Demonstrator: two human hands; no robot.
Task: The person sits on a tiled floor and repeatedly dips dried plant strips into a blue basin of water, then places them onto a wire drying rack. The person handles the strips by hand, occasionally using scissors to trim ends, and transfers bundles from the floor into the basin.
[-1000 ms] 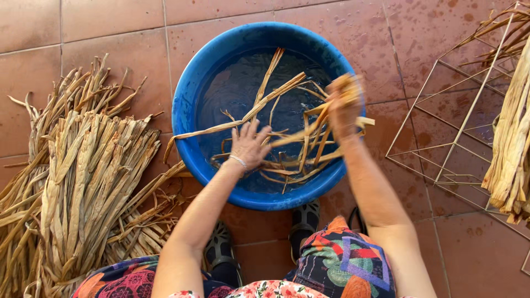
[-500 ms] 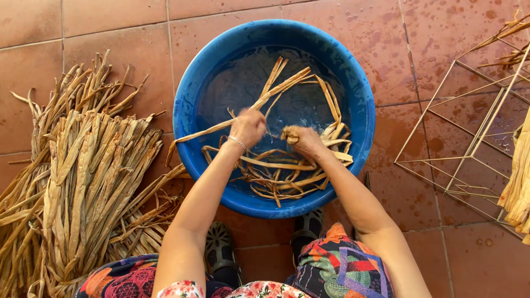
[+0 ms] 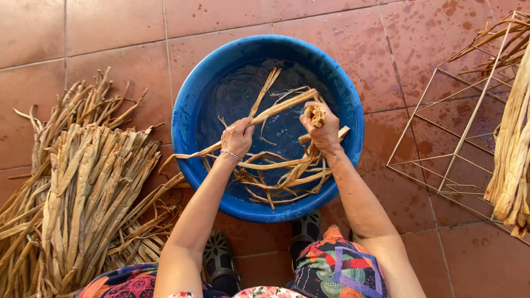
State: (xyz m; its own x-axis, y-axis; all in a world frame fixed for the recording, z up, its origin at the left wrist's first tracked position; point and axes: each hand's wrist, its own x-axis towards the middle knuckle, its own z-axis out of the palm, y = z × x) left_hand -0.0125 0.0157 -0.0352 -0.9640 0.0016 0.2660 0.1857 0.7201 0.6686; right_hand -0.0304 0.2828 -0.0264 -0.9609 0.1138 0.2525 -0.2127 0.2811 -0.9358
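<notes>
A round blue basin (image 3: 190,99) with water stands on the tiled floor in front of me. Wet tan fibre strips (image 3: 276,171) lie tangled in it. My left hand (image 3: 238,137) is closed around a long strip that crosses the basin and hangs over its left rim. Over the right half of the basin, my right hand (image 3: 321,126) grips a bunch of strips, whose cut ends stick up out of my fist.
A big bundle of dry strips (image 3: 83,187) lies on the floor to the left. A wire rack (image 3: 458,127) stands at the right with pale strips (image 3: 513,143) draped over it. My shoes (image 3: 221,256) show below the basin. The tiles are wet.
My right hand came down from the basin's right rim into the middle, then rose again gripping a bunch of strips. My left hand went from spread fingers to closed on a long strip.
</notes>
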